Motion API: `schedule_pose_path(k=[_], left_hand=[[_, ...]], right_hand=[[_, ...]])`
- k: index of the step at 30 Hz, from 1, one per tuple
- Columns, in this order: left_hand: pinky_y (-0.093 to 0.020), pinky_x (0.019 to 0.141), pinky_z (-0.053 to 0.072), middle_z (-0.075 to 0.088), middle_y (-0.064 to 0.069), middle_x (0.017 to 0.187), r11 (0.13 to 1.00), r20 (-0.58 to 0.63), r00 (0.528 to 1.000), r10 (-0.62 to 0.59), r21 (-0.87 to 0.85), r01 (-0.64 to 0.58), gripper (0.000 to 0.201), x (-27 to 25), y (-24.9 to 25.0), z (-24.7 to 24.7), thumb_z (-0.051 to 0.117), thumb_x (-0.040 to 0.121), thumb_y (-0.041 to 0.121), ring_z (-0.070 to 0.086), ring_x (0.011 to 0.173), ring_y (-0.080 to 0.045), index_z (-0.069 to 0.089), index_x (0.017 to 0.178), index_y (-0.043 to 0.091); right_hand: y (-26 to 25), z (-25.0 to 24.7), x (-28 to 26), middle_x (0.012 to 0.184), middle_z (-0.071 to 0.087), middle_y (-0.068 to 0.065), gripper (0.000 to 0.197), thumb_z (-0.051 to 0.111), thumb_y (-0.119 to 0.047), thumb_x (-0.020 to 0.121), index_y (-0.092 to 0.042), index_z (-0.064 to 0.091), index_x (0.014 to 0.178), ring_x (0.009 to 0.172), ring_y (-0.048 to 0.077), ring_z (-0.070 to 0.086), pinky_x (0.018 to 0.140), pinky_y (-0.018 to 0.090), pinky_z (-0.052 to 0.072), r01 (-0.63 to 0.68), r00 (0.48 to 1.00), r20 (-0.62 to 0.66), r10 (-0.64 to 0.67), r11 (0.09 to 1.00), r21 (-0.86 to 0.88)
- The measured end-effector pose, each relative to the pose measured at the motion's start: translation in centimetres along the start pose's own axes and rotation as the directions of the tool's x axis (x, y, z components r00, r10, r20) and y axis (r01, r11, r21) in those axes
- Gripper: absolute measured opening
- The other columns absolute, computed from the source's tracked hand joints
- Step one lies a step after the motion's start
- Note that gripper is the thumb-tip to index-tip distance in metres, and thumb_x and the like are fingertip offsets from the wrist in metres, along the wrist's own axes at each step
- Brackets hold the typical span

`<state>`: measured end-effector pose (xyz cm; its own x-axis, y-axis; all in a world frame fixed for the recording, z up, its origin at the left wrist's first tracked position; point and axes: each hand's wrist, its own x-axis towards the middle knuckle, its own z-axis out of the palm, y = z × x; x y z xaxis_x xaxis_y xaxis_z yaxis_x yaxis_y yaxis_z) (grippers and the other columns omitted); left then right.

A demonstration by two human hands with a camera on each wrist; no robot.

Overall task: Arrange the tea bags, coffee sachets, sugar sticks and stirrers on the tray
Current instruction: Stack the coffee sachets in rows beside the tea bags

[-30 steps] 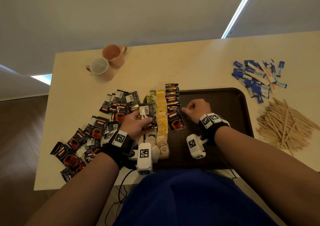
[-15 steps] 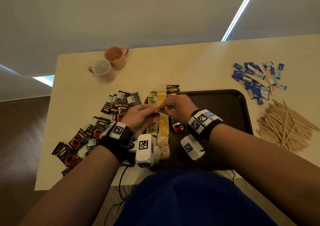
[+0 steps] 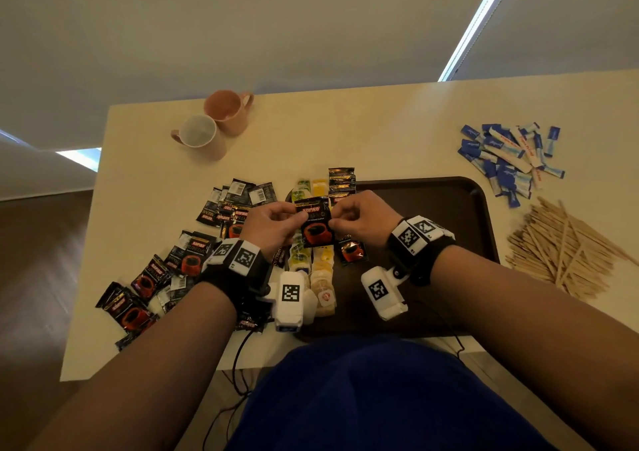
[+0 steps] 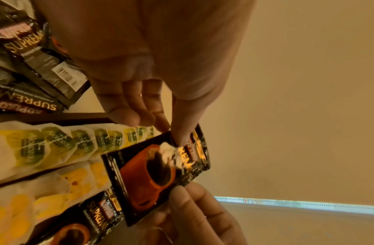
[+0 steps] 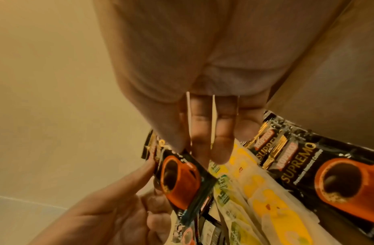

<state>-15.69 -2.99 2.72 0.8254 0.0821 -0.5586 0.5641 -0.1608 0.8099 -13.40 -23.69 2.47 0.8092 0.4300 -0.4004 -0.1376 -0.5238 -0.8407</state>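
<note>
Sachet (image 3: 314, 224) of coffee, black with an orange cup printed on it, hangs between our two hands above the left part of the tray (image 3: 449, 205). Our left hand (image 3: 273, 225) pinches its left edge, our right hand (image 3: 359, 217) pinches its right edge, and it is lifted clear of the rows beneath. We read "KOPIKO" in red along its top, and in the wrist views "SUPREMO" on its face.

Beneath it on the tray lie a row of tea bags with green tags (image 4: 56, 142), reading what looks like "Alokozay", a row with yellow tags (image 5: 272, 203) beside them, and a column of coffee sachets (image 3: 342, 181) marked "KOPIKO SUPREMO".

On the surface (image 3: 345, 132) left of the tray we see a loose heap of the same sachets (image 3: 155, 277). To the right lie blue and white sugar sticks (image 3: 508, 160), their print too small for us to read, and nearer us a pile of wooden stirrers (image 3: 560, 250).
</note>
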Motion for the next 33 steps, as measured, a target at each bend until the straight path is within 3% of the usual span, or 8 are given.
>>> schedule_pose_path(k=[5,13,16,20,25,29,33], left_hand=[[-0.025,0.058,0.051,0.07,-0.001,0.08,0.999,0.072,0.997,0.034,0.025,-0.036,0.008,-0.1,-0.2,0.6,0.07,0.092,0.012,0.061,0.063,-0.01,0.073,0.095,0.018],[-0.025,0.056,0.049,0.071,-0.006,0.086,0.995,0.081,0.994,-0.078,-0.061,0.084,0.013,-0.6,-2.1,-0.7,0.062,0.095,0.006,0.06,0.066,-0.014,0.072,0.101,0.013],[-0.024,0.053,0.049,0.07,-0.007,0.085,0.991,0.073,0.993,-0.094,-0.085,0.1,0.014,-0.9,-2.4,-0.9,0.06,0.096,0.004,0.059,0.063,-0.013,0.072,0.099,0.012],[-0.024,0.055,0.05,0.071,-0.005,0.085,0.99,0.078,0.991,-0.109,-0.078,0.115,0.015,-1.2,-2.7,-1.2,0.06,0.096,0.006,0.06,0.064,-0.012,0.072,0.099,0.014],[-0.023,0.056,0.05,0.071,-0.005,0.086,0.987,0.07,0.99,-0.125,-0.097,0.131,0.014,-1.6,-2.5,-1.4,0.061,0.095,0.006,0.06,0.064,-0.011,0.072,0.1,0.014],[-0.023,0.055,0.049,0.071,-0.004,0.083,0.986,0.057,0.991,-0.121,-0.11,0.127,0.015,-1.8,-2.4,-1.4,0.061,0.095,0.005,0.06,0.061,-0.01,0.072,0.098,0.015],[-0.022,0.054,0.05,0.071,-0.002,0.082,0.983,0.055,0.989,-0.139,-0.111,0.145,0.014,-1.9,-2.5,-1.7,0.06,0.096,0.006,0.06,0.062,-0.01,0.071,0.098,0.015]], right_hand=[[2.8,-1.2,-1.1,0.073,0.068,-0.002,0.008,0.067,-0.017,0.092,-0.016,0.072,0.086,0.059,0.002,0.06,0.062,0.021,0.05,-0.142,0.99,-0.031,0.14,0.988,-0.056],[7.4,0.1,-2.5,0.074,0.07,-0.001,0.008,0.066,-0.02,0.093,-0.022,0.068,0.085,0.062,0.005,0.063,0.062,0.022,0.048,-0.41,0.91,0.008,0.415,0.901,-0.14],[7.9,0.8,-2.4,0.08,0.071,-0.001,0.005,0.068,-0.021,0.092,-0.022,0.068,0.087,0.069,0.009,0.067,0.062,0.022,0.052,-0.449,0.893,-0.032,0.449,0.882,-0.146],[7.9,1.7,-2.0,0.092,0.069,0.002,0.007,0.071,-0.024,0.089,-0.021,0.065,0.091,0.084,0.016,0.068,0.08,0.033,0.059,-0.473,0.88,-0.137,0.455,0.866,-0.161],[6.9,2.2,-1.6,0.085,0.064,-0.003,0.025,0.08,-0.035,0.08,-0.021,0.06,0.083,0.083,0.011,0.06,0.071,0.025,0.049,-0.481,0.874,-0.201,0.442,0.842,-0.242],[6.6,2.2,-1.1,0.086,0.066,0.0,0.02,0.08,-0.029,0.08,-0.017,0.064,0.08,0.085,0.014,0.062,0.075,0.028,0.053,-0.519,0.853,-0.188,0.487,0.828,-0.212],[6.5,2.2,-1.1,0.083,0.067,0.0,0.017,0.079,-0.025,0.082,-0.014,0.066,0.08,0.079,0.014,0.062,0.066,0.025,0.05,-0.513,0.853,-0.193,0.485,0.847,-0.141]])
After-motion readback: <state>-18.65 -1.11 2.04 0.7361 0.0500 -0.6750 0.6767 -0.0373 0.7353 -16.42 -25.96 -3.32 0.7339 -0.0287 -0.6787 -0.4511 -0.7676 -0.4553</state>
